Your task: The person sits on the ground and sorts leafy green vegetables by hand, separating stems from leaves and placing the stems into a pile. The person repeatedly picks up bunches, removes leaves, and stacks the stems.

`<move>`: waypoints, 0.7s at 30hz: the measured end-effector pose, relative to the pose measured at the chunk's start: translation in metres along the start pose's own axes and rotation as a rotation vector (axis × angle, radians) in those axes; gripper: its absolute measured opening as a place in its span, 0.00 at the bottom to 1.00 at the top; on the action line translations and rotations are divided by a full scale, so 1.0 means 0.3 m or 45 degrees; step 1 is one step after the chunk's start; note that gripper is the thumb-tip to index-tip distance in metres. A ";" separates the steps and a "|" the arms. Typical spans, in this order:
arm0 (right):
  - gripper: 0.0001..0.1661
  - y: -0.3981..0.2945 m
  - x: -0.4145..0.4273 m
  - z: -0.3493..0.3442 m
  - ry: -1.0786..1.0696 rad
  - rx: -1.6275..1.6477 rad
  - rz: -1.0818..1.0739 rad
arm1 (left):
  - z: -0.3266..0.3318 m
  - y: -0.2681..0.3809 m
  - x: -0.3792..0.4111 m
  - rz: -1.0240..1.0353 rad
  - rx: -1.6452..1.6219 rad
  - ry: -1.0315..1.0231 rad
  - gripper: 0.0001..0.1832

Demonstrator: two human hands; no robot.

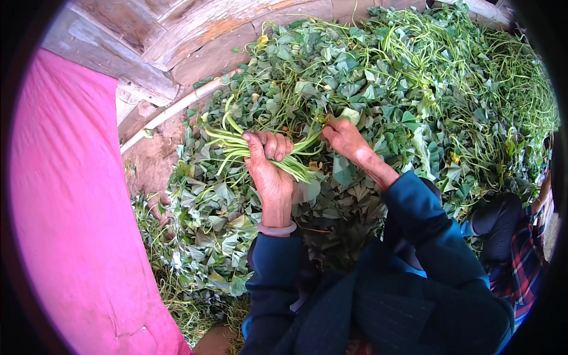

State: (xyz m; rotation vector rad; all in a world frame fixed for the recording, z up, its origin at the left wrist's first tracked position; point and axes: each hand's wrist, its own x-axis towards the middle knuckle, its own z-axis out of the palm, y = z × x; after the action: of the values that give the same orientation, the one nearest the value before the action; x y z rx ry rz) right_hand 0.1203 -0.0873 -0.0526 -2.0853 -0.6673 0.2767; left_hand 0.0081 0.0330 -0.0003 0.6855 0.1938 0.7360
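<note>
My left hand (266, 155) is closed around a bunch of long green leaf stalks (226, 141), whose ends stick out on both sides of the fist. Close by on the right, my right hand (345, 137) pinches the far ends of some thin green stems (308, 142) that run across from the bunch. Its fingertips are partly hidden among leaves. Under both hands spreads a large heap of cut leafy vines (310, 88), with broad green leaves, some wilted or yellowed. A pale bangle (277, 229) circles my left wrist.
Pink cloth (80, 199) hangs along the left side. A pale pole (177, 108) lies on bare earth (153, 155) beside the heap, near wooden boards (128, 53). At the right edge sits another person in dark trousers (497, 230) and a plaid garment (526, 262).
</note>
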 end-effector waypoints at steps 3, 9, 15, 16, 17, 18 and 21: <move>0.14 0.126 0.090 -0.087 0.187 -0.020 0.293 | -0.020 0.095 0.007 0.253 -0.002 0.118 0.23; 0.13 -0.154 -0.034 -0.143 0.341 -0.093 -1.032 | -0.122 0.142 0.047 0.213 -0.711 -0.066 0.17; 0.16 -0.181 -0.140 -0.026 -0.150 -0.083 -0.984 | -0.070 0.094 0.046 0.113 -0.842 -0.187 0.17; 0.18 -0.171 -0.138 -0.017 -0.214 -0.055 -0.948 | -0.067 0.088 0.044 0.098 -0.863 -0.214 0.18; 0.19 -0.165 -0.137 -0.012 -0.278 -0.027 -0.910 | -0.065 0.084 0.043 0.082 -0.884 -0.242 0.18; 0.21 -0.164 -0.135 -0.016 -0.337 0.033 -0.842 | -0.061 0.084 0.044 0.061 -0.891 -0.220 0.19; 0.23 -0.143 -0.120 -0.025 -0.395 0.093 -0.823 | -0.059 0.088 0.044 0.068 -0.886 -0.206 0.19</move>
State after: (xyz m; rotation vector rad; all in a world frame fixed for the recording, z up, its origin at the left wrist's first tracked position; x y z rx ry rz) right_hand 0.0784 -0.0934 -0.0150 -1.6616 -1.4459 0.2480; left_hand -0.0037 0.0652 0.0039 0.0832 -0.2267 0.7348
